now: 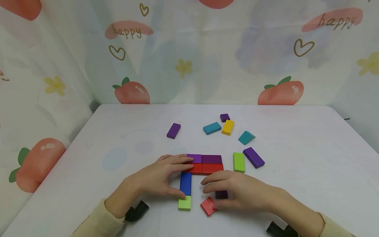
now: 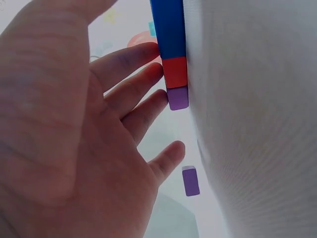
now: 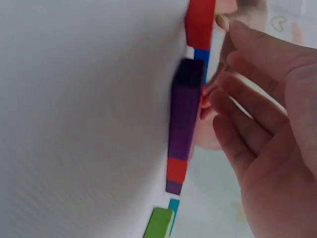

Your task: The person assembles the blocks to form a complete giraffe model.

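Note:
My left hand lies along a joined set of flat coloured blocks. Its fingertips rest on a purple block and a red block; the thumb touches a green block below a blue block. In the left wrist view those fingers are spread and nearly straight against the blocks' side. My right hand hovers over a dark purple block, partly hidden beneath it. Its thumb is beside a tilted, loose red block. The right wrist view shows its fingers loosely bent, with nothing between them.
Beyond the set lie a purple block, a teal block, a yellow block and a teal wedge. A green block and a long purple block lie to the right on the white table.

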The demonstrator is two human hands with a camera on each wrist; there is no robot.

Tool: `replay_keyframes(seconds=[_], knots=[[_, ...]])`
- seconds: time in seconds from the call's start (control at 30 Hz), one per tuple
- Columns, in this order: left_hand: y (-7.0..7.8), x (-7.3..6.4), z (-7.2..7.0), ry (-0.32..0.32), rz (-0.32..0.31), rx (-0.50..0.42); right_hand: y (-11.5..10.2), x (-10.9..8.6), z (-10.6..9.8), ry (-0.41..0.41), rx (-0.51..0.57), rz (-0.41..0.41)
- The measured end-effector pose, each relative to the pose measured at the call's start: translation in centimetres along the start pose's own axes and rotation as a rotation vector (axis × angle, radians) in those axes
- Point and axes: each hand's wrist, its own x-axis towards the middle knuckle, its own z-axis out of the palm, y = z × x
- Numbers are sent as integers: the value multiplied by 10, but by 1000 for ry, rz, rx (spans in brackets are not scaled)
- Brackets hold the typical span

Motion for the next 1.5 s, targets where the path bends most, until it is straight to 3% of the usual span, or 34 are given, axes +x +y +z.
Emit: replay_keyframes(seconds=[0.17,0.33,0.63,0.97,1.17,1.5], knots=[[-1,0,0,-5,-2,-18,0,2,7,-11,4,-143],[-1,0,0,-10,-7,-20,0,5,10,-15,-31,-190],[5,2,-1,-2,-21,34,-2,7,8,14,-32,-170],[6,2,0,-5,-27,77,-1,-10,-3,152,-29,-111],[5,2,0,-9,-26,67,0,-19,-3,148,-43,-91],[4,1,0,-13,-16,63,-2,-28,6,144,-142,-149]])
